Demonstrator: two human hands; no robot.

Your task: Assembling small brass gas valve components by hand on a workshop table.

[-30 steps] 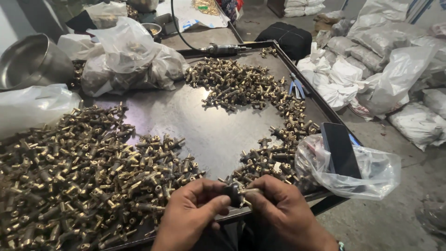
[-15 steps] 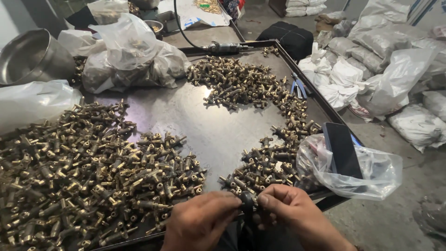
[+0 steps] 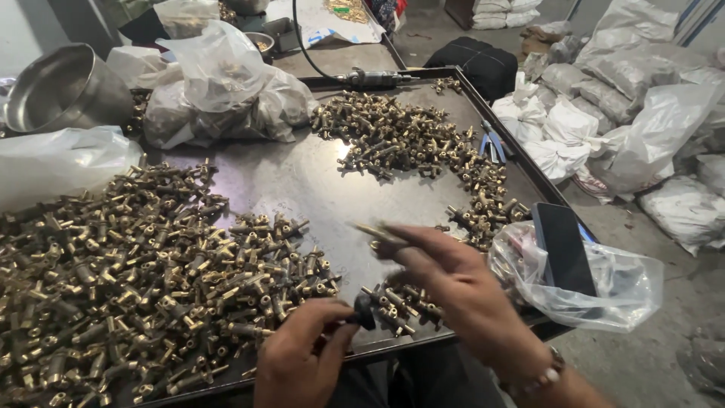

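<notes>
Change since earlier frames: both hands, formerly joined over one small part at the tray's near edge, are now apart; the right hand has swung up and left over the tray, blurred.
Right hand (image 3: 445, 283): fingers pinched on a slim brass fitting (image 3: 371, 231), which juts left from the fingertips above the bare tray surface; motion blur hides its exact shape.
Left hand (image 3: 302, 359): thumb and fingertips closed on a small dark knob (image 3: 364, 310) at the near rim, just beside a loose cluster of fittings.
Wrist: a band (image 3: 545, 375) circles the right wrist.
Tray (image 3: 302, 181): dark metal, raised rim, bare in the middle.
Large left heap (image 3: 128, 287): brass fittings piled densely, reaching the near-left rim, touching the left hand's area.
Far heap (image 3: 393, 136): a second spread of fittings, trailing down the right side toward the right hand.
Obstruction: the right forearm covers the tray's near-right corner and part of the trailing fittings.
Clear bag (image 3: 604, 287): lies at the right rim, with a dark phone (image 3: 563, 249) resting on it.
Pliers (image 3: 491, 143): blue-handled, near the right rim.
Power tool (image 3: 374, 77): lies at the far rim, cable rising behind.
Steel bowl (image 3: 60, 87): far left, beside filled plastic bags (image 3: 226, 91).
</notes>
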